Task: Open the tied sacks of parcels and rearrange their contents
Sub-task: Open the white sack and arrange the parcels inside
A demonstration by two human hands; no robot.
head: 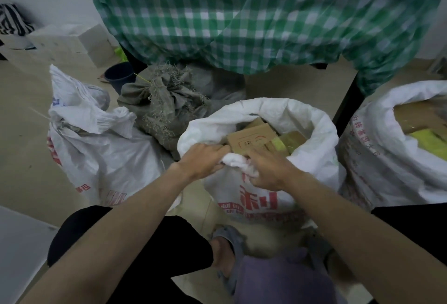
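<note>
A white woven sack with red print stands open in front of me, its rim rolled down. Brown cardboard parcels and a yellow packet fill its mouth. My left hand grips the near rim of this sack. My right hand pinches the bunched rim fabric right beside it. A second white sack sits at the left with its top crumpled shut. A third white sack at the right is open and shows cardboard and yellow parcels. Behind, a grey frayed sack is tied at its neck.
A table with a green checked cloth and black legs stands just behind the sacks. A dark bucket and white boxes sit at the back left. My foot in a grey sandal is below the middle sack.
</note>
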